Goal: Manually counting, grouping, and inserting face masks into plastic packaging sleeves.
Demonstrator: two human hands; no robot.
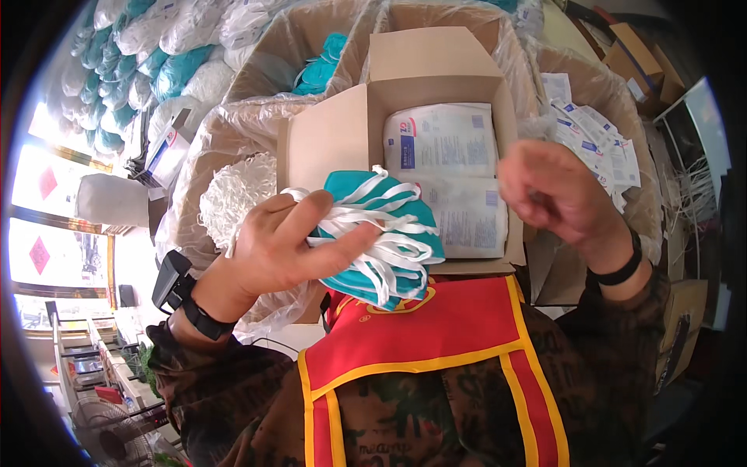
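My left hand [284,241] is closed on a bundle of teal cloth [432,214] with many white cord loops lying across its top. The thumb and index finger press on the white cords [397,253], and the bundle sits over the near left part of an open cardboard box [366,101]. Inside that box lie white printed packets [447,140], flat and side by side. Above the box's right edge, my right hand [556,191] is raised, slightly blurred, its fingers curled in with nothing visible between them.
Plastic-lined cartons surround the box: one at left has a heap of white cords [240,194], one behind holds teal cloth pieces [323,66], one at right holds loose white packets [595,140]. Bags of teal and white goods [183,70] are piled at far left. A fan [117,432] stands lower left.
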